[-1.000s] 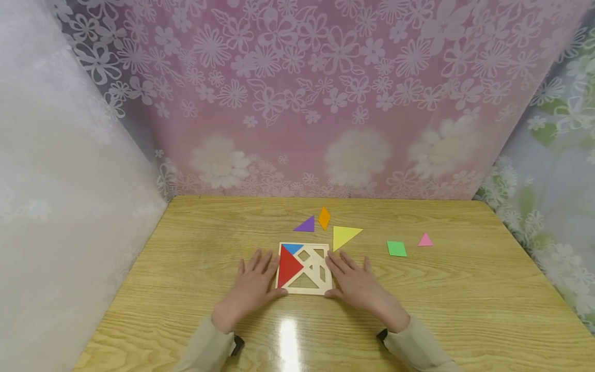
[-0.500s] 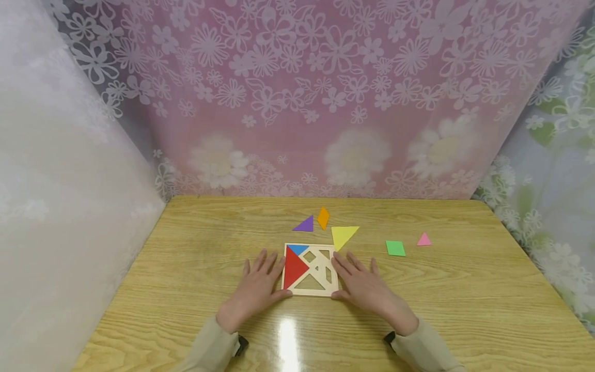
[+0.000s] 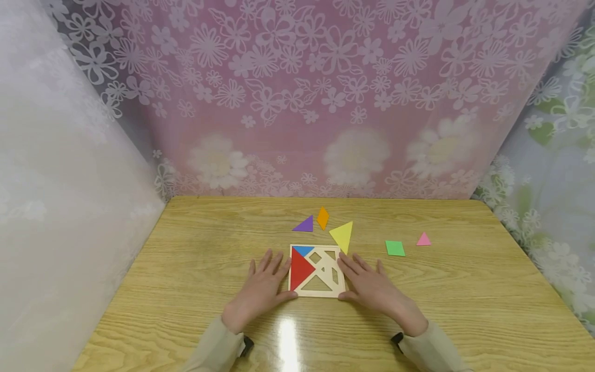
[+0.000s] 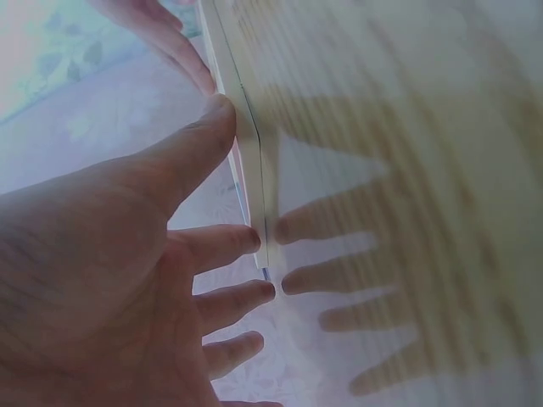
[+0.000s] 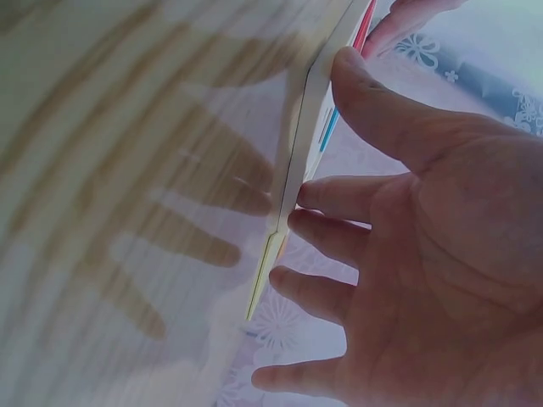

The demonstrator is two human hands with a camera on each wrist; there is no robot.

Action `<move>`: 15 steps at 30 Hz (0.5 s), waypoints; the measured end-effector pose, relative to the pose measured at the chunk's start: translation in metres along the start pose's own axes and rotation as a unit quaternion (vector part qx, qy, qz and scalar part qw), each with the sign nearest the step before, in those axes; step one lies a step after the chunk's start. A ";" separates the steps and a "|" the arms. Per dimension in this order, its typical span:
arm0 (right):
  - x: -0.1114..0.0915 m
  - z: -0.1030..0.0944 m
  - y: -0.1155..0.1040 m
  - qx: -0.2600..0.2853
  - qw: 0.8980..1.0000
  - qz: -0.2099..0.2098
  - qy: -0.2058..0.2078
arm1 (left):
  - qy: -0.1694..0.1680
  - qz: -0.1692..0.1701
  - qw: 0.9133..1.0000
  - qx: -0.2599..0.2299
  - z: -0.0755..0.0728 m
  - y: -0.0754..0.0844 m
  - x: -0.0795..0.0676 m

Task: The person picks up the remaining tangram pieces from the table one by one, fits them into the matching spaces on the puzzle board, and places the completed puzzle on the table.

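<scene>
A pale wooden tangram board (image 3: 321,294) lies on the table between both hands. A red triangle (image 3: 300,269) and a blue triangle (image 3: 303,250) sit in its left part; the other cut-outs show bare table. My left hand (image 3: 260,289) touches the left edge with thumb and fingers spread. Along the right edge rests my right hand (image 3: 376,287), its fingers also extended. In the right wrist view the right thumb (image 5: 365,93) presses the board's side. The yellow triangle (image 3: 342,235) lies right at the board's far right corner, close to the right fingertips.
Beyond the board lie a purple triangle (image 3: 304,224) and an orange parallelogram (image 3: 323,218). To the right are a green square-like piece (image 3: 395,248) and a pink triangle (image 3: 424,239). A flowered curtain (image 3: 297,103) hangs behind the wooden table (image 3: 186,232).
Both hands have slid the board to the right across the table. The yellow triangle has turned at the board's corner, while the other loose pieces have stayed in place.
</scene>
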State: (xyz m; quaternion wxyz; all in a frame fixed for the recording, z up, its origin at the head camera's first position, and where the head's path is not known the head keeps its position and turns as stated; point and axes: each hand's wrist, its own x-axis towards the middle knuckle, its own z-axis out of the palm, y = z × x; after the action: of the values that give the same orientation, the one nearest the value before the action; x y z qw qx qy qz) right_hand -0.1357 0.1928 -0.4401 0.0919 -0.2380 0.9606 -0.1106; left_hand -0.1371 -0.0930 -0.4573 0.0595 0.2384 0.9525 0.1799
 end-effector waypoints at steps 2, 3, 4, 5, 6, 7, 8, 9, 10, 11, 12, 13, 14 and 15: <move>-0.001 -0.001 0.001 0.001 1.000 -0.002 0.001 | 0.001 0.001 1.000 0.004 0.001 0.001 0.000; -0.002 -0.001 0.001 0.002 1.000 -0.003 0.003 | 0.001 0.001 1.000 0.006 0.001 0.001 0.000; -0.002 -0.002 0.002 0.003 1.000 -0.006 0.005 | 0.001 0.002 1.000 0.006 0.002 0.002 0.001; -0.003 -0.002 0.002 0.004 1.000 -0.009 0.006 | 0.001 0.002 1.000 0.008 0.002 0.002 0.001; -0.004 -0.002 0.003 0.005 1.000 -0.011 0.007 | 0.000 0.002 1.000 0.010 0.003 0.002 0.001; -0.004 -0.002 0.003 0.007 1.000 -0.012 0.007 | -0.001 0.003 1.000 0.010 0.003 0.002 0.002; -0.005 -0.003 0.004 0.009 1.000 -0.013 0.008 | -0.002 0.003 1.000 0.010 0.003 0.003 0.002; -0.006 -0.003 0.004 0.010 1.000 -0.013 0.007 | -0.002 0.004 1.000 0.010 0.003 0.003 0.002; -0.006 -0.003 0.005 0.010 1.000 -0.013 0.007 | -0.003 0.005 1.000 0.009 0.004 0.004 0.003; -0.007 -0.003 0.005 0.012 1.000 -0.012 0.006 | -0.003 0.006 1.000 0.009 0.004 0.004 0.003; -0.007 -0.003 0.006 0.015 1.000 -0.012 0.006 | -0.004 0.006 1.000 0.009 0.004 0.005 0.003; -0.008 -0.003 0.006 0.016 1.000 -0.012 0.006 | -0.005 0.006 1.000 0.008 0.004 0.005 0.004; -0.008 -0.004 0.007 0.016 1.000 -0.012 0.007 | -0.005 0.007 1.000 0.007 0.005 0.005 0.004; -0.008 -0.004 0.007 0.017 1.000 -0.012 0.008 | -0.005 0.007 1.000 0.007 0.005 0.005 0.004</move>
State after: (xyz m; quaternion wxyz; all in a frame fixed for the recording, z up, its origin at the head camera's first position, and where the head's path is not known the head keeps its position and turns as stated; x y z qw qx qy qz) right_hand -0.1325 0.2035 -0.4371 0.0873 -0.2474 0.9561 -0.1303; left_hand -0.1376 -0.0850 -0.4604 0.0613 0.2465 0.9517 0.1723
